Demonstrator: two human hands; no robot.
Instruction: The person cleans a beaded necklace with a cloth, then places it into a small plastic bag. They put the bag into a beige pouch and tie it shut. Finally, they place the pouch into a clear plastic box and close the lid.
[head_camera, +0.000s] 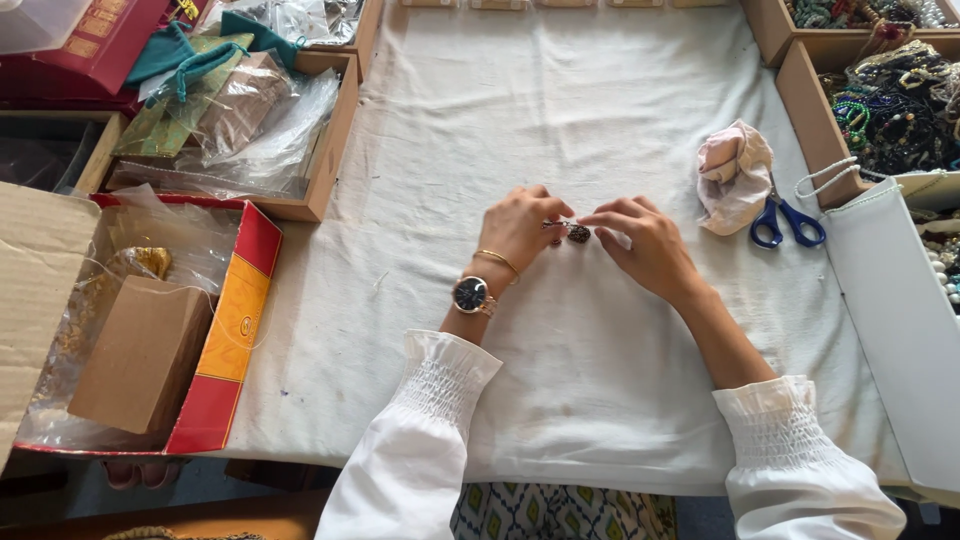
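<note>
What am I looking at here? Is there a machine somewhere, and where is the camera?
There is no machine: these are a person's two bare hands, filmed by one camera worn on the head and looking down at a table covered with a white cloth. The left hand, with a wristwatch and a thin bangle, and the right hand meet at the middle of the cloth and pinch a small dark bead-like piece between the fingertips; it is too small to tell more. To the right lie blue-handled scissors beside a crumpled pink cloth, and wooden trays of beads. To the left stand a red and yellow box holding a brown carton and plastic wrap, and a wooden tray of plastic bags.
</note>
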